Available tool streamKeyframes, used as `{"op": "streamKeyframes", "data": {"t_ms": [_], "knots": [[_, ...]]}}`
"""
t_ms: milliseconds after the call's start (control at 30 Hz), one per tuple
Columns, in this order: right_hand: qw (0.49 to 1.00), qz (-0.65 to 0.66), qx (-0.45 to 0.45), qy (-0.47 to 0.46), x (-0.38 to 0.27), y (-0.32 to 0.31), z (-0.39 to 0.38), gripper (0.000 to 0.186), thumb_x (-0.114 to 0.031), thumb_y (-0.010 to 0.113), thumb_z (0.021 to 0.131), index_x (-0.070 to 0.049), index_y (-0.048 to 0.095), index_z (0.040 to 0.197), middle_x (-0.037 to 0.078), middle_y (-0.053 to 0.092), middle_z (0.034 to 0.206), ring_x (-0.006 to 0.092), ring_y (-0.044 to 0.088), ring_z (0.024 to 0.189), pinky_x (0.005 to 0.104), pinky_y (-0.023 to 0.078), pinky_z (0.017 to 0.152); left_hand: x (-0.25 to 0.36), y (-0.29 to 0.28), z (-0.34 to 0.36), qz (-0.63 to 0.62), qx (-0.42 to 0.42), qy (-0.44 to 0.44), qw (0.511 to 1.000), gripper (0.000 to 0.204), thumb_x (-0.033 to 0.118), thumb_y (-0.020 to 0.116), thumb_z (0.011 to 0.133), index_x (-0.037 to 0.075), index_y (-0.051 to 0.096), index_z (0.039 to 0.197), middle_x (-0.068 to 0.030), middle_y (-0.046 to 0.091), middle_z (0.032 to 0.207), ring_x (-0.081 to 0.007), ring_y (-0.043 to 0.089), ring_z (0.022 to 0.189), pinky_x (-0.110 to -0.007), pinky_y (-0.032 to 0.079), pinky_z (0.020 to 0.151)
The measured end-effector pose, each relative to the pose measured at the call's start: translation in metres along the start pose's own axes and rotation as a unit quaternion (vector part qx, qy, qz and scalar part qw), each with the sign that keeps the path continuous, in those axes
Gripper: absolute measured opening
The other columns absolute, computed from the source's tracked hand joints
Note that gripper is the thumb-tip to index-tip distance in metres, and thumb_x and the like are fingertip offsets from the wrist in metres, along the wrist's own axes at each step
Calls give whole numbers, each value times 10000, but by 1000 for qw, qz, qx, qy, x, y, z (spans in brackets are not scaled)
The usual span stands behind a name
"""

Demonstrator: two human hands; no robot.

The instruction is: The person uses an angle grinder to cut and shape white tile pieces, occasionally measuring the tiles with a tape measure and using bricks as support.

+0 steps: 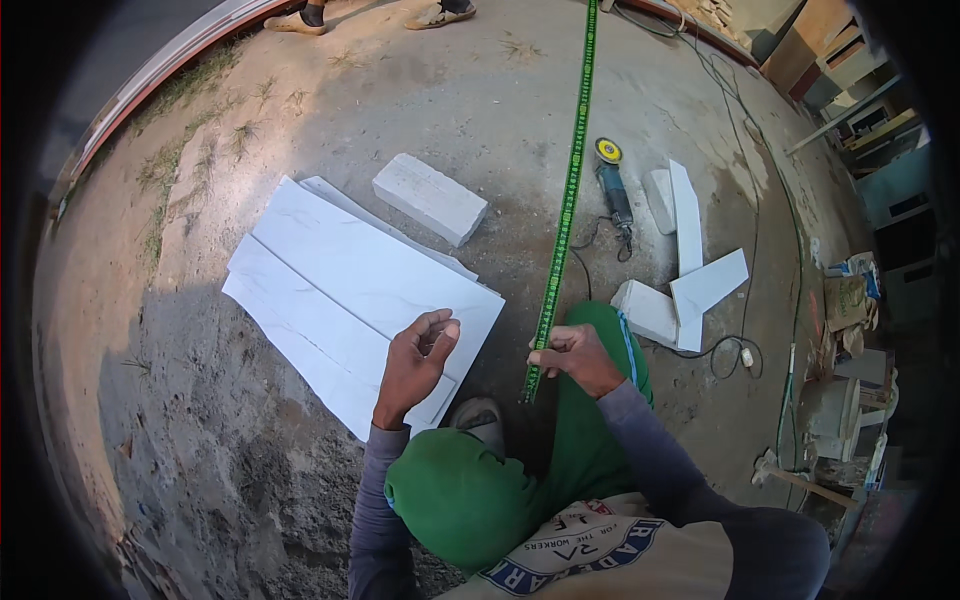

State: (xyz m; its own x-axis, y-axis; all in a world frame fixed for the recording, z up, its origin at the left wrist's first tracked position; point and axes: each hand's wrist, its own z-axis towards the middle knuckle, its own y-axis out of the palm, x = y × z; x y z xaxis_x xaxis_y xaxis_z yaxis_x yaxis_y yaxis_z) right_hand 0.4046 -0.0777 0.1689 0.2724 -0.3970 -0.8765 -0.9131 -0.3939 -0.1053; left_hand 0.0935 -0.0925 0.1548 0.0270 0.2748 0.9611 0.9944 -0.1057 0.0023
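Note:
My right hand (pixel 576 360) pinches a green tape measure (pixel 568 200) close to its lower end. The extended blade runs from there up past the top of the picture. Over the near right part of a stack of white marbled tiles (pixel 350 265), my left hand (pixel 418 362) is raised with loosely curled fingers and the thumb apart; nothing shows in it. Several tiles overlap in that stack, some of them cut into strips. My green-clad knees are bent below both hands.
A white block (pixel 430 198) lies beyond the tiles. Right of the tape are an angle grinder (pixel 615 185) with a yellow disc, two more blocks, and white tile offcuts (pixel 710 285). Cables (pixel 745 150) cross the ground; a hammer (pixel 800 478) lies lower right. Another person's feet (pixel 295 22) stand far left.

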Motion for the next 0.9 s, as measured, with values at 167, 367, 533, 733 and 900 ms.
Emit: {"op": "streamKeyframes", "data": {"t_ms": [167,367,533,733,900], "knots": [[988,-99,-116,24,-17,-37,-8,175,-131,849,938,19,806,1017,23,734,794,78,658,684,263,517,613,35,4,58,-12,-32,48,998,720,489,647,1120,-48,517,1582,-191,728,1417,-285,705,1288,-416,529,1110],[965,-151,-215,-6,-36,-34,20,231,-210,863,921,-2,780,863,-7,648,673,54,577,636,264,399,589,58,13,93,28,-14,85,996,690,449,666,1115,-54,541,1570,-175,779,1303,-246,755,1199,-392,562,1059],[955,-153,-250,-44,-27,-3,31,260,-232,853,942,-5,773,845,4,680,703,60,606,657,268,455,610,61,15,96,14,16,112,993,526,365,710,1101,-35,668,1439,-95,814,1086,-162,749,1042,-337,569,980],[988,-28,-135,-74,-11,28,49,234,-198,789,1027,28,755,1081,47,757,905,84,663,733,264,544,663,45,25,98,115,-18,140,983,422,352,718,1103,-1,754,1331,-71,808,1082,-142,700,997,-330,560,938],[993,17,-66,-96,-9,-1,100,274,-239,820,997,27,754,989,78,753,846,106,691,719,278,569,662,-9,-31,70,165,159,53,972,526,364,705,1094,-56,705,1411,-202,792,1231,-241,731,1182,-374,563,1035]]}}
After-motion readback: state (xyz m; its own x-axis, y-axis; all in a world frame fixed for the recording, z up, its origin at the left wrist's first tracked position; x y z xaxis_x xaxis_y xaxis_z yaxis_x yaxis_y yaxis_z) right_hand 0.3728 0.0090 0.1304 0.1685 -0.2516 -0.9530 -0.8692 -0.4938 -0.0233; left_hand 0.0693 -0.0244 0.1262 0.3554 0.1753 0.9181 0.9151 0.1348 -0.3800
